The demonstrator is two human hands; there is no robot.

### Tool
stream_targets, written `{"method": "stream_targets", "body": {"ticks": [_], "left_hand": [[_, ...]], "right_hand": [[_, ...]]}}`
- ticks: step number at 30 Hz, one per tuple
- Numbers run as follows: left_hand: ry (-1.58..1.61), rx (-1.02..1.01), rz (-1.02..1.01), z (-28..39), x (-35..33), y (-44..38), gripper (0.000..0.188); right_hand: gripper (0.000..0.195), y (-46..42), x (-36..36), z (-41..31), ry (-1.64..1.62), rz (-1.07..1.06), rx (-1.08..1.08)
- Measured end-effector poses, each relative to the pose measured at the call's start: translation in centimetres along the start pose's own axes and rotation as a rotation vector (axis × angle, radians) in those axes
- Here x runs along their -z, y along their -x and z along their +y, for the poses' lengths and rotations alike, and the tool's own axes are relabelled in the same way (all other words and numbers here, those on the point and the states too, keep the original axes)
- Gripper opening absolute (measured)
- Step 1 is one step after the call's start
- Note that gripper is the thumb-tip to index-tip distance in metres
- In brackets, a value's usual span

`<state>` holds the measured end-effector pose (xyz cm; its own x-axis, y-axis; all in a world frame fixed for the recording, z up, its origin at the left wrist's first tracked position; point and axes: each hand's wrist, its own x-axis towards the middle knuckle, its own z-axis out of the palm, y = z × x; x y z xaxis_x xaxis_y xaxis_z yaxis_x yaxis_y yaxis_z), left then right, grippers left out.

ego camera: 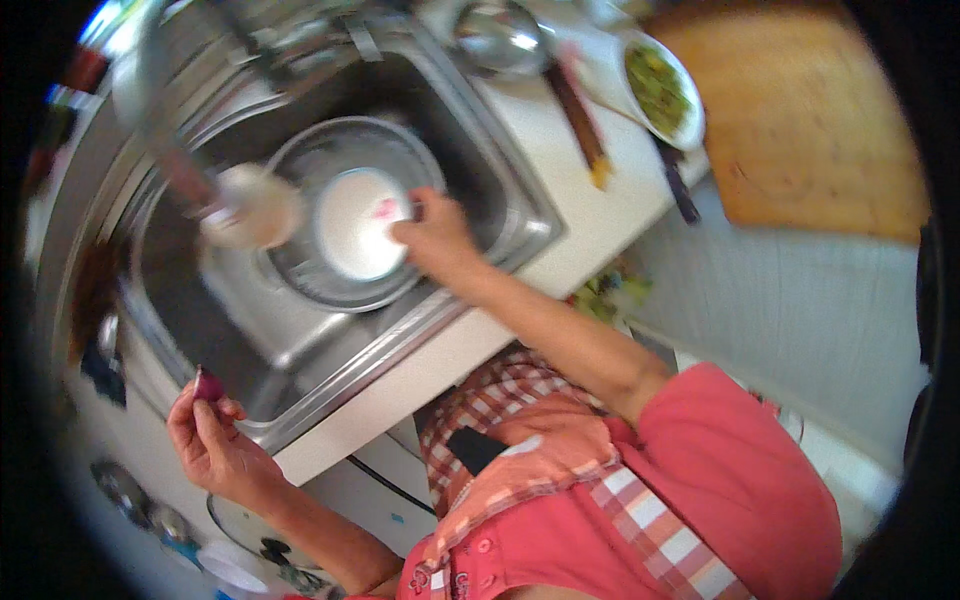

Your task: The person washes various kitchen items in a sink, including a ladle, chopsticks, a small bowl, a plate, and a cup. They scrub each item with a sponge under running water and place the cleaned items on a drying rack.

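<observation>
My left hand [221,446] is over the near left corner of the sink, its fingers closed on a small dark purple-red piece [210,386], perhaps onion. My right hand [442,236] grips the right edge of a round white dish [352,232] that has a pink mark on it. Whether it is a bowl or a plate is hard to tell through the blur. Under the dish, a round metal basin [296,289] sits in the stainless steel sink [247,322].
A faucet [150,97] with a blurred beige end [251,206] hangs over the sink's left side. On the right counter are a metal ladle [502,37], a brown-handled tool [577,112], a white bowl of chopped greens [694,120], a dark handle [679,184] and a wooden cutting board [810,135].
</observation>
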<state>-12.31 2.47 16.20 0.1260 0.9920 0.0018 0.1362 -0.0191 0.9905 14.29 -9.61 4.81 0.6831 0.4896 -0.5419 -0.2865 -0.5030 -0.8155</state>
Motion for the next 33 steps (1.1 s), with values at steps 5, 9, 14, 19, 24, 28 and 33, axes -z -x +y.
{"method": "stream_targets", "body": {"ticks": [5,9,14,19,24,28,33], "left_hand": [[-0.014,-0.453,-0.378,4.8,-10.7,5.4,0.011],[0.094,-0.622,-0.747,9.3,-17.6,10.7,0.008],[0.256,-0.625,-1.462,10.6,-26.0,18.0,0.027],[-0.017,-0.731,-1.666,5.0,-30.7,25.3,0.027],[0.017,-0.522,-1.478,4.6,-26.9,17.1,0.032],[-0.04,-0.424,-1.021,3.9,-20.4,9.9,0.023],[-0.322,-0.158,-0.636,-1.2,-12.5,3.1,0.015]], "right_hand": [[0.06,2.3,0.1,2.2,-0.083,0.004,-0.015],[0.042,2.8,0.6,3.3,-0.18,0.156,0.051],[0.046,3.4,0.7,3.6,-0.224,0.23,0.017],[0.039,4.1,3.4,1.3,-0.214,0.143,-0.056],[0.034,1.0,-1.2,10.8,0.276,0.43,0.421],[0.055,0.8,3.0,2.4,-0.052,0.194,-0.003],[0.053,-0.8,2.7,0.5,0.135,0.36,0.357]]}}
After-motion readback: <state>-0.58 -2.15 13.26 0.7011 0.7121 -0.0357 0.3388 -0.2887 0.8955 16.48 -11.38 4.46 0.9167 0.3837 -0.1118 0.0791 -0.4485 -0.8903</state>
